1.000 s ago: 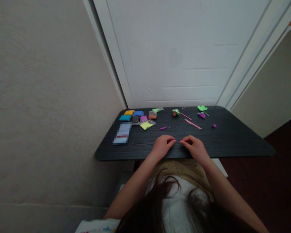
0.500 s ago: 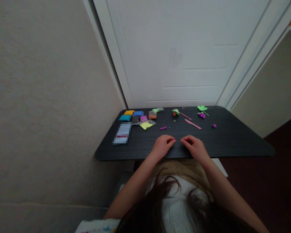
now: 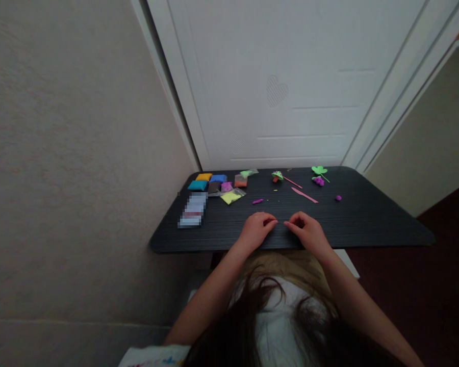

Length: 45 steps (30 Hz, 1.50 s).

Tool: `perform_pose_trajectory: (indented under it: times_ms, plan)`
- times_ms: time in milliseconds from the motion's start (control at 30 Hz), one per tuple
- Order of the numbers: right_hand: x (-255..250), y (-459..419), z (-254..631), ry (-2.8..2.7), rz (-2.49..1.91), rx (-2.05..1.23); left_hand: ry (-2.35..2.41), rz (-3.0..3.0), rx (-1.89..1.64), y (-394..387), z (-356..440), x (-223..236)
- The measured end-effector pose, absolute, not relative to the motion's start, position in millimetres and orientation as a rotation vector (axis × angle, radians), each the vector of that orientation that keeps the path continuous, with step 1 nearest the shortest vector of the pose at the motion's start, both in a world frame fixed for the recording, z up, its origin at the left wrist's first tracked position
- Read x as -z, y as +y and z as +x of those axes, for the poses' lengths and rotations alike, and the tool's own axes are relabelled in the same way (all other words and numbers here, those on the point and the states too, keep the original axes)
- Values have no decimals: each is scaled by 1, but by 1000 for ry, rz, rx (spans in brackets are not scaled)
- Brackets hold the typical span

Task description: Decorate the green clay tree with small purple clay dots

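Near the front edge of the dark table (image 3: 367,224), my left hand (image 3: 258,228) rests with thumb and fingertips pinched together. My right hand (image 3: 306,232) faces it in a like pinch, a small gap between the two. Whatever the fingertips hold, if anything, is too small to make out. Just beyond my left hand lies a purple clay roll (image 3: 257,201). A pink modelling knife (image 3: 304,194) lies beyond my right hand, with a purple clay ball (image 3: 338,198) off to its right.
Clay packets, among them a yellow one (image 3: 231,197) and a teal one (image 3: 197,185), lie at the back left beside a pixelated sheet or screen (image 3: 193,209). Toward the back are a green-and-red clay figure (image 3: 277,177), a pink stick (image 3: 292,182), purple clay grapes (image 3: 319,181) and a green clover shape (image 3: 319,171).
My right hand has shifted very slightly left, narrowing the gap between the fingertips. Both hands stay pinched, and the things on the table lie as before.
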State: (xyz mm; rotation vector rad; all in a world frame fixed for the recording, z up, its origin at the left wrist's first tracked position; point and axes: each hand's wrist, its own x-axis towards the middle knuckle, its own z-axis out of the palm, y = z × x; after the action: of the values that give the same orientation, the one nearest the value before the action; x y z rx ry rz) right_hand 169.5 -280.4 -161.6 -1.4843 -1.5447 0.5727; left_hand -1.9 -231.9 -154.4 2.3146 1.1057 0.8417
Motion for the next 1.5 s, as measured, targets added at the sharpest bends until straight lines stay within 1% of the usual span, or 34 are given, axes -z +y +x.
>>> perform_pose_trajectory:
  times_ms: [1500]
  plan:
    - [160,-281,168,-1507,-1449,-601,1096,2323,-844,-231,-3,157]
